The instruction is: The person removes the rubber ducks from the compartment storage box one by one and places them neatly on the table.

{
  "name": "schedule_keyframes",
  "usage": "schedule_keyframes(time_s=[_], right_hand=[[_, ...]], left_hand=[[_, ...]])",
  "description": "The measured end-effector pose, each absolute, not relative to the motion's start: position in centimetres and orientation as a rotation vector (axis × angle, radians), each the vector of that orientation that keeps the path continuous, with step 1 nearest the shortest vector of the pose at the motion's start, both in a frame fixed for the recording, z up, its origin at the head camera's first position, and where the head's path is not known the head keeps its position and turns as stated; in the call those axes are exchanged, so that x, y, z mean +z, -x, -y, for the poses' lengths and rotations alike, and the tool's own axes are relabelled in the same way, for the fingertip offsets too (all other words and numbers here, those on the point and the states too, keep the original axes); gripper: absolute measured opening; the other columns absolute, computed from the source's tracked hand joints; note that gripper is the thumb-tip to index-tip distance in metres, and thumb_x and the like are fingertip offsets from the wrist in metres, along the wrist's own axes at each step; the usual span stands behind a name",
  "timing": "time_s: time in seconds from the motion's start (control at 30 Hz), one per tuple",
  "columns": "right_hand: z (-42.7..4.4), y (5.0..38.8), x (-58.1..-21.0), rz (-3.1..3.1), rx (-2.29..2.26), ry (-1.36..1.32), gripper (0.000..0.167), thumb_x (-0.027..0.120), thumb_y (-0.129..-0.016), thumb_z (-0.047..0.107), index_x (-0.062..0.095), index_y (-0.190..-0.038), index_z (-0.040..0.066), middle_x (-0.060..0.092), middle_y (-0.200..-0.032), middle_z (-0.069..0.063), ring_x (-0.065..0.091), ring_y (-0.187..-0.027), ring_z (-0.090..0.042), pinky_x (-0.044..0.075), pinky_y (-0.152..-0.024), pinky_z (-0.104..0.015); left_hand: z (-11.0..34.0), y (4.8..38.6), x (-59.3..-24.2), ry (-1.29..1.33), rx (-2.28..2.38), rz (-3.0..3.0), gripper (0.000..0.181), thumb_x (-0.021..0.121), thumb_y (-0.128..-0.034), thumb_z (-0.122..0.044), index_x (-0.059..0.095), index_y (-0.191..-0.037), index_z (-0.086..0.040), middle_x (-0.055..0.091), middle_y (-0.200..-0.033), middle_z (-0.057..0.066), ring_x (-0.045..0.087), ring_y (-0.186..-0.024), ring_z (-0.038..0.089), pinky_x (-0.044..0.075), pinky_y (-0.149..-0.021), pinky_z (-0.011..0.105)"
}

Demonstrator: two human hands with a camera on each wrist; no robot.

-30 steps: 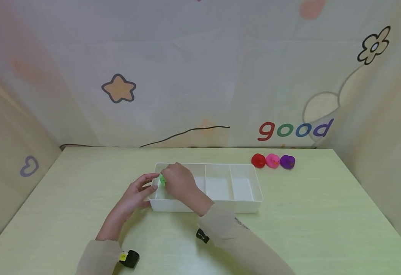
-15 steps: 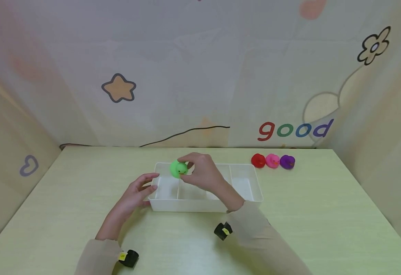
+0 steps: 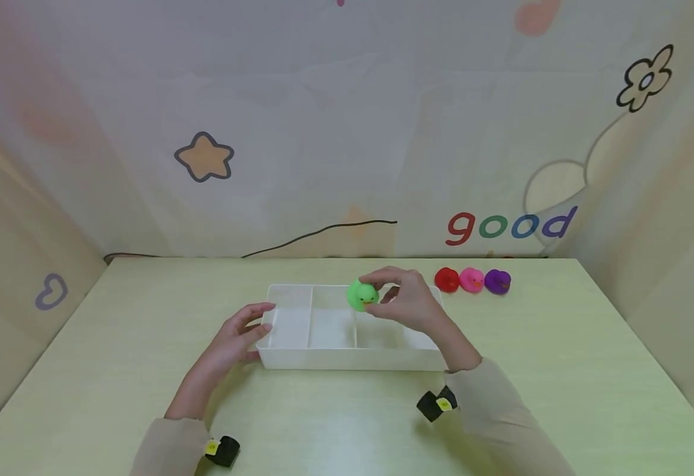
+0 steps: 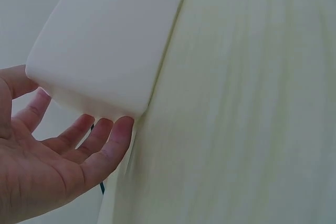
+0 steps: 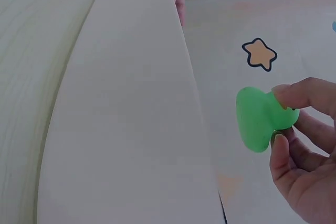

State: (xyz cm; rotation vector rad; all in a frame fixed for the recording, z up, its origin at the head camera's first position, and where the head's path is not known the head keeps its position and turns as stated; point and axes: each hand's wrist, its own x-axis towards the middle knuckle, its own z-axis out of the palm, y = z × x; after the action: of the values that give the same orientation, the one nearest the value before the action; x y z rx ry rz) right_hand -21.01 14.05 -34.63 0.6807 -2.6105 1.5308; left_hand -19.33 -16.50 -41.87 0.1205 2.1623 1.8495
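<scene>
My right hand (image 3: pixel 409 301) pinches a green rubber duck (image 3: pixel 363 295) between thumb and fingers. It is raised above the white divided box (image 3: pixel 347 359), over the middle compartments. In the right wrist view the duck (image 5: pixel 254 119) lies sideways, its head between the fingertips. My left hand (image 3: pixel 232 337) rests against the left end of the box. Its loosely spread fingertips touch the end wall, as the left wrist view shows with the hand (image 4: pixel 63 156) below the box corner (image 4: pixel 100 51). My right forearm and hand hide part of the box's right side.
Behind the box's right end, a red duck (image 3: pixel 447 280), a pink duck (image 3: pixel 472 280) and a purple duck (image 3: pixel 498 281) stand in a row. The box sits on a pale green table (image 3: pixel 347 416). A printed curtain (image 3: pixel 323 132) hangs behind it.
The right hand has lifted the green duck out of the box's leftmost compartment and carried it rightward over the box. The left hand has stayed at the box's left end.
</scene>
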Motion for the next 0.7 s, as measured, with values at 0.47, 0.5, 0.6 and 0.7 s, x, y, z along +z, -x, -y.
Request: schedule_keyframes(time_s=[0.47,0.5,0.6,0.7], right_hand=[[-22.9,21.0,-34.1,2.715,1.451,-0.262,0.041,0.07,-0.077,0.003,0.06,-0.116,0.0,0.056,-0.114,-0.016,0.056,-0.086,-0.024,0.05,-0.068,-0.019],[-23.7,21.1,-34.1,2.703,1.443,-0.255,0.04,0.07,-0.077,0.002,0.06,-0.116,-0.001,0.056,-0.113,-0.017,0.056,-0.085,-0.023,0.05,-0.068,-0.019],[-26.1,21.3,-34.3,2.691,1.383,-0.21,0.041,0.07,-0.078,0.006,0.06,-0.117,-0.002,0.057,-0.107,-0.017,0.054,-0.079,-0.021,0.05,-0.064,-0.018],[-28.5,21.3,-34.6,2.69,1.326,-0.144,0.042,0.07,-0.079,0.01,0.059,-0.118,-0.001,0.057,-0.105,-0.006,0.052,-0.081,-0.015,0.048,-0.065,-0.014]], left_hand=[[16.6,19.3,-41.7,-0.132,1.855,-2.155,0.047,0.054,-0.0921,-0.024,0.039,-0.134,-0.013,0.025,-0.143,0.015,0.032,-0.126,0.037,0.047,-0.084,0.048],[16.7,19.2,-41.7,-0.138,1.854,-2.156,0.047,0.054,-0.0921,-0.024,0.039,-0.135,-0.013,0.025,-0.143,0.015,0.032,-0.126,0.037,0.048,-0.084,0.047],[16.6,19.2,-41.6,-0.152,1.852,-2.162,0.047,0.054,-0.092,-0.024,0.039,-0.134,-0.012,0.026,-0.142,0.015,0.033,-0.125,0.037,0.049,-0.083,0.046],[16.6,19.2,-41.7,-0.15,1.852,-2.158,0.047,0.055,-0.0915,-0.024,0.039,-0.134,-0.013,0.027,-0.141,0.015,0.034,-0.124,0.037,0.049,-0.082,0.045]])
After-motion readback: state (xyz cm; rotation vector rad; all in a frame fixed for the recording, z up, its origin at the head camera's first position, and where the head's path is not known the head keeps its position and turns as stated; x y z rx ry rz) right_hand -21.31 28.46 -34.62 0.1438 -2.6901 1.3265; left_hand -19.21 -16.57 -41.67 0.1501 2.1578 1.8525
